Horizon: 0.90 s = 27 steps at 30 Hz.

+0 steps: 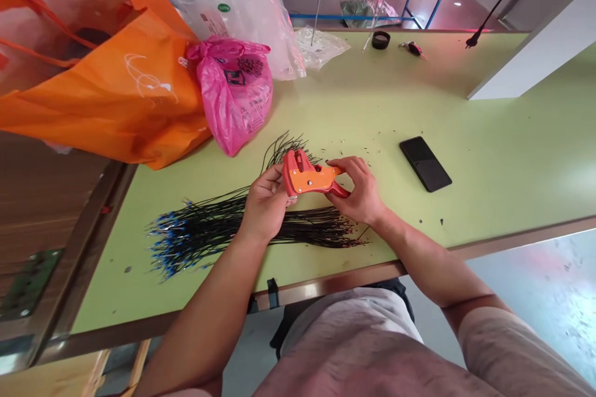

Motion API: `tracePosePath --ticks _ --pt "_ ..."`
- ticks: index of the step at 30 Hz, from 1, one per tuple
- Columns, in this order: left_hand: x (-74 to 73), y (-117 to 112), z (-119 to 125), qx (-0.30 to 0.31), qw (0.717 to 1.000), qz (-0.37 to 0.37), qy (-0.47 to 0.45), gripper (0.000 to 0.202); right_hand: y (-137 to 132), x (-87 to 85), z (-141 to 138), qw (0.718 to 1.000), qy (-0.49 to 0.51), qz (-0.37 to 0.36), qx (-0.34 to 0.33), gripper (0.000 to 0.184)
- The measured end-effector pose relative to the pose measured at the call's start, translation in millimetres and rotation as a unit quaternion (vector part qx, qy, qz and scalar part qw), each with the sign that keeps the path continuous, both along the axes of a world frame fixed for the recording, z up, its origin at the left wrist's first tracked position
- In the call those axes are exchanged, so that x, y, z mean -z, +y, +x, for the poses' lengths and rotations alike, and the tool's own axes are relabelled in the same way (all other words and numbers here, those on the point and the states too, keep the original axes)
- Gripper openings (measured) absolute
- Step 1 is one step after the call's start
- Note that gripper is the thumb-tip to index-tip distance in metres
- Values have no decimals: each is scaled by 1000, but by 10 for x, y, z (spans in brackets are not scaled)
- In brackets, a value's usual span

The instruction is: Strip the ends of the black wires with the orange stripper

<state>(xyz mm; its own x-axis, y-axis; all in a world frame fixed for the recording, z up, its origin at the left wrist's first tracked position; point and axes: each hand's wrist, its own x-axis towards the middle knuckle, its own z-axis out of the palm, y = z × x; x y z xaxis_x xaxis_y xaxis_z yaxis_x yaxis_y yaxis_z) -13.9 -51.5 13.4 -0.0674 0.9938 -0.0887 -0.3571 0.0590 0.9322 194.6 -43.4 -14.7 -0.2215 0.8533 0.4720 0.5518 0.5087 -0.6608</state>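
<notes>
A red and orange wire stripper (310,180) is in my right hand (361,192), its fingers wrapped round the handles. My left hand (265,205) is closed right at the stripper's jaw end, thumb tip beside the red head. What lies between the left fingers is hidden. Below both hands, a long bundle of black wires (298,226) stretches across the green table, with blue ends on the left and bare coppery ends on the right. Behind the stripper lies a smaller group of black wires (284,149), partly covered by it.
An orange bag (153,87), a pink plastic bag (237,93) and clear plastic bags (251,6) crowd the back left. A black phone (425,164) lies at right. Small scraps dot the green table (503,155). A white post (535,43) rises at back right.
</notes>
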Motion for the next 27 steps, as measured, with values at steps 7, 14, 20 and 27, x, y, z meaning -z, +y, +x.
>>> tracePosePath --ticks 7,14,20,27 --pt "-51 -26 33 -11 1000 -18 3 41 -2 8 -1 999 -8 50 -19 46" --pt "-49 -64 48 22 1000 -19 10 44 -9 13 -15 999 -2 36 -8 45" --pt "60 -42 -21 26 999 0 38 48 -17 2 -2 999 -8 47 -26 50" --pt "123 -8 -97 21 998 5 58 51 -19 -8 6 998 -11 50 -32 51"
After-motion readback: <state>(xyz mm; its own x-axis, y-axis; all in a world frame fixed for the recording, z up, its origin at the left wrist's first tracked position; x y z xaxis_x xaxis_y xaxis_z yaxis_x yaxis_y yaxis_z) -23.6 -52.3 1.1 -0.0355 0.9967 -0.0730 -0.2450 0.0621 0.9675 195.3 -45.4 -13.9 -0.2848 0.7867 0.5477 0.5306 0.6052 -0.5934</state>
